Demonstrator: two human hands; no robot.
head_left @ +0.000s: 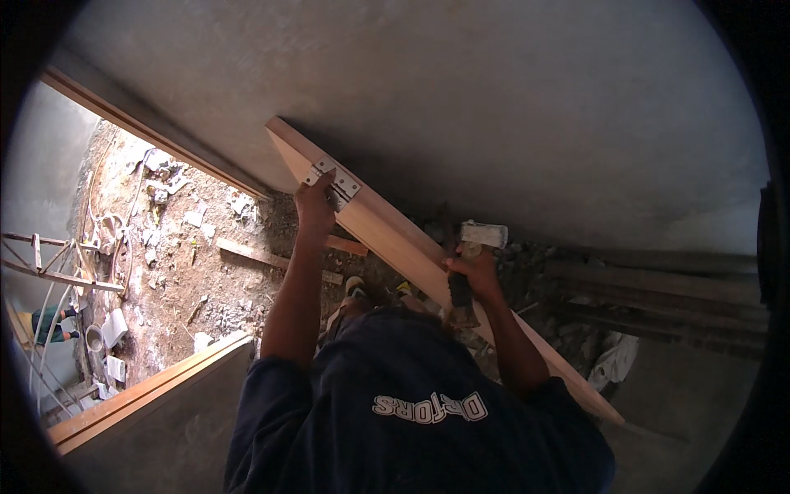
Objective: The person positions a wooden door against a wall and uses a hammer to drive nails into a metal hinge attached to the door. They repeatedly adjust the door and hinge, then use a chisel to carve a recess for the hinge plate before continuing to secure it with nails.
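A long pale wooden board (403, 239), thick like a door's edge, runs diagonally beside the grey wall in front of me. My left hand (317, 204) is near its far left end, with fingers closed on an opened metal hinge (346, 188) lying across the board's edge. Screw holes show in the hinge's leaves. Farther along the board, my right hand (477, 273) is wrapped round a tool with a dark grip (459, 290) and a pale, block-like end (484, 234). Its exact kind cannot be made out.
A plastered wall (494, 99) rises beyond the board. Left of me is a wood-framed opening (156, 387) onto rubble-strewn ground, with metal scaffolding (66, 262) and part of another person (51, 325). Loose planks (255, 252) lie near my feet; stacked timbers (650, 288) are at right.
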